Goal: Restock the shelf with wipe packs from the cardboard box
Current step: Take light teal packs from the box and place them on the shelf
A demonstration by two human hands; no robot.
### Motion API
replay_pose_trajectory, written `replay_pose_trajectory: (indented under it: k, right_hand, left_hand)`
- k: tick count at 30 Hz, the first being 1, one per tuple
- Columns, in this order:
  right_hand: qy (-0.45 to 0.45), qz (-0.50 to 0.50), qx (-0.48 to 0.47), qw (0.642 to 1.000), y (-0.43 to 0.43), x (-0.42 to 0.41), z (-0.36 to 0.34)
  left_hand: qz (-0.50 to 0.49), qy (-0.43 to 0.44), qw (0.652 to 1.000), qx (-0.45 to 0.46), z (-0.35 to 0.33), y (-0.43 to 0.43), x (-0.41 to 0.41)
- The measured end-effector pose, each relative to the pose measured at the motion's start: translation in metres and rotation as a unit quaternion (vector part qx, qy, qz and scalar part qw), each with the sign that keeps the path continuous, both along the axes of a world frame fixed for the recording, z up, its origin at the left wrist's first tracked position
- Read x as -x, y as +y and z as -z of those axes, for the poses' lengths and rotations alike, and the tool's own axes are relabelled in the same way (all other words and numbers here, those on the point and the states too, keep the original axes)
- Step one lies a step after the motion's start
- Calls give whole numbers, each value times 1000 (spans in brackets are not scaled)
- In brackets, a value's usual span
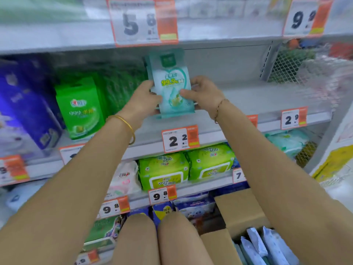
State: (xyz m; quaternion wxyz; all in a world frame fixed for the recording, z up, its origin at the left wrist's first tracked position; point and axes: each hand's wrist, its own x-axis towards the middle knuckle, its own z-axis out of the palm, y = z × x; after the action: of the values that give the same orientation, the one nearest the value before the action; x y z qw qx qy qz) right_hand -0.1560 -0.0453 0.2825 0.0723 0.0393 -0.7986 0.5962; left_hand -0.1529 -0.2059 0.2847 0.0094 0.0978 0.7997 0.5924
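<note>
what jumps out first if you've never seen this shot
Both hands, left hand and right hand, hold a pale teal wipe pack upright at the middle shelf, dead centre. Left of it stands a bright green box, and the open cardboard box with more packs sits at lower right.
</note>
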Motion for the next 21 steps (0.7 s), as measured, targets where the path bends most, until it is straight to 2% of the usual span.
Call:
replay_pose_trajectory:
  k: [3,6,15,21]
  right_hand:
    - [7,37,-86,996,-13,32,8]
    - [-20,49,-180,982,-21,47,22]
    - [-42,90,-202,974,-31,60,37]
    - [-62,82,-197,975,-28,59,39]
  left_hand:
    - [-54,8,998,37,9,-2,23]
    - [-66,-6,996,58,29,2,35]
    - [-83,-46,991,96,68,0,67]
    - [-94,-18,991,96,57,2,48]
